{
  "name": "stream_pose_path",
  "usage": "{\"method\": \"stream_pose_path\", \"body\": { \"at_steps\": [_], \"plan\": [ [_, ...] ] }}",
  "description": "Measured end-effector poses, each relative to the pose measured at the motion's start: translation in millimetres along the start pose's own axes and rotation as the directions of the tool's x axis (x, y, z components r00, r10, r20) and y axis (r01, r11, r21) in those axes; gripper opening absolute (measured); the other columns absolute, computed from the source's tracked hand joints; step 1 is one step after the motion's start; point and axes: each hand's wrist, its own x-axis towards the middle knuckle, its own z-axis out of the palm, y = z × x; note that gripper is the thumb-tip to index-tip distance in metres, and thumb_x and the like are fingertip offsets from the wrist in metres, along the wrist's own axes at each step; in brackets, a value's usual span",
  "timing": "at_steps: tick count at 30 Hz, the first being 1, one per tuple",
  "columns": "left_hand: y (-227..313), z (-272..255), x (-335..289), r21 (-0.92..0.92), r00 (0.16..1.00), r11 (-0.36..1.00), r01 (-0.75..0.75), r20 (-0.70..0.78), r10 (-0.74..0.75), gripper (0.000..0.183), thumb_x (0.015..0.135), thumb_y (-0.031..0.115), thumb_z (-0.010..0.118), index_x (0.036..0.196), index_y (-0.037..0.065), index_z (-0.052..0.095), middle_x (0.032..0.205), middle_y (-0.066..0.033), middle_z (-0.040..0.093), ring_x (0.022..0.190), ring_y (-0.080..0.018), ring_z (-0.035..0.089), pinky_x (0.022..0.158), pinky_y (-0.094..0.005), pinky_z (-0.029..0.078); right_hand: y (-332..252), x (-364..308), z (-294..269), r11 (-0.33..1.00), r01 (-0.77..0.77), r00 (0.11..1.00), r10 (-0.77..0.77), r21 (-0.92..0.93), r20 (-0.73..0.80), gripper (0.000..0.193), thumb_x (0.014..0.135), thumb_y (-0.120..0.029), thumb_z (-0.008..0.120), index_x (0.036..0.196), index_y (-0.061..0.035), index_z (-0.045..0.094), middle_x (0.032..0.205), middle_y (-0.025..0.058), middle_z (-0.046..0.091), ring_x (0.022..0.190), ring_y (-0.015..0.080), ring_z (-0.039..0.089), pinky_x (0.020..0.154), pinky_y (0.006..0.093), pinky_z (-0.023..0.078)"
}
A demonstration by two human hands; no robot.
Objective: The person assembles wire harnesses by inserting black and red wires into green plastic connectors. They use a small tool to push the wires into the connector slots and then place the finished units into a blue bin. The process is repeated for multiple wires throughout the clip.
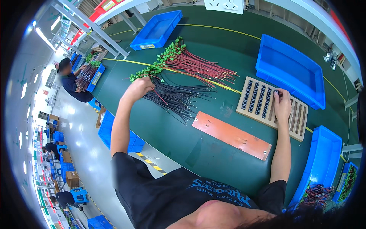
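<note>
My left hand (142,88) is closed at the near end of the wire bundles, and a red wire (161,97) sticks out from its fingers. Around it lie many black wires (173,95) and red wires (202,65) with green connectors (167,54) at one end. On the right, my right hand (282,105) bends its fingers together over a wooden rack (243,110) with slots. Several rows of dark ring-like pieces (263,95) fill its left part. Whatever sits under the right fingertips is mostly hidden.
An orange-brown plate (231,134) lies on the green table (171,141). Blue bins stand at the back (158,30), back right (289,68) and right edge (320,156). A power strip (225,5) hangs above. A person (72,82) works at the far left.
</note>
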Motion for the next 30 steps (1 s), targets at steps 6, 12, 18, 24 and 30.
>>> {"method": "stream_pose_path", "body": {
  "at_steps": [6,12,18,24,30],
  "plan": [
    [-28.5,-3.7,9.7,-0.502,0.746,0.857,0.115,-0.526,-0.409,0.015,0.099,0.008,0.066,0.106,-0.001,0.076,0.099,-0.0086,0.075,0.083,-0.0141,0.07,0.079,-0.0291,0.056,-1.0,0.1,-0.8,1.0,-0.004,1.0,0.004,0.009,-0.006,0.019,0.101,-0.022,0.065,0.114,-0.0073,0.066,0.104,0.0104,0.066,0.083,0.0277,0.066,0.076,0.0407,0.053],
    [-36.0,-87.2,15.5,-0.601,0.298,0.662,-0.448,-0.798,-0.523,0.027,0.109,0.015,0.058,0.121,-0.007,0.069,0.106,-0.0119,0.074,0.085,-0.0127,0.068,0.081,-0.0273,0.056,-2.3,-1.0,-0.8,1.0,-0.008,1.0,0.008,0.016,0.006,0.019,0.101,-0.021,0.065,0.113,-0.0068,0.067,0.104,0.0112,0.066,0.084,0.0281,0.066,0.077,0.0404,0.053],
    [-10.8,-117.5,6.3,0.285,0.705,0.948,0.138,-0.701,0.108,0.016,0.092,0.004,0.07,0.107,0.003,0.077,0.097,-0.0136,0.071,0.082,-0.0269,0.069,0.076,-0.0357,0.055,-1.2,-0.2,-4.1,1.0,0.005,1.0,-0.005,0.001,-0.005,0.018,0.101,-0.02,0.064,0.113,-0.0066,0.067,0.104,0.0116,0.066,0.084,0.0282,0.065,0.077,0.0401,0.053],
    [-87.9,3.4,42.9,0.178,0.596,0.569,0.803,-0.199,-0.778,0.061,0.095,0.06,0.064,0.11,0.001,0.072,0.113,-0.026,0.073,0.109,-0.0465,0.069,0.092,-0.0545,0.056,0.4,0.0,-0.3,1.0,0.012,1.0,-0.012,0.008,-0.003,0.019,0.101,-0.021,0.065,0.113,-0.0065,0.067,0.103,0.0114,0.066,0.083,0.0272,0.065,0.077,0.0398,0.053],
    [-133.4,56.0,46.7,-0.201,0.381,0.377,0.904,-0.019,-0.925,0.05,0.082,0.047,0.08,0.101,0.0,0.079,0.104,-0.0236,0.076,0.102,-0.0388,0.074,0.092,-0.0476,0.057,4.1,0.9,3.0,1.0,0.019,1.0,-0.019,0.009,-0.025,0.018,0.101,-0.021,0.065,0.113,-0.0075,0.066,0.103,0.0102,0.066,0.082,0.0266,0.066,0.077,0.0397,0.053]
  ]
}}
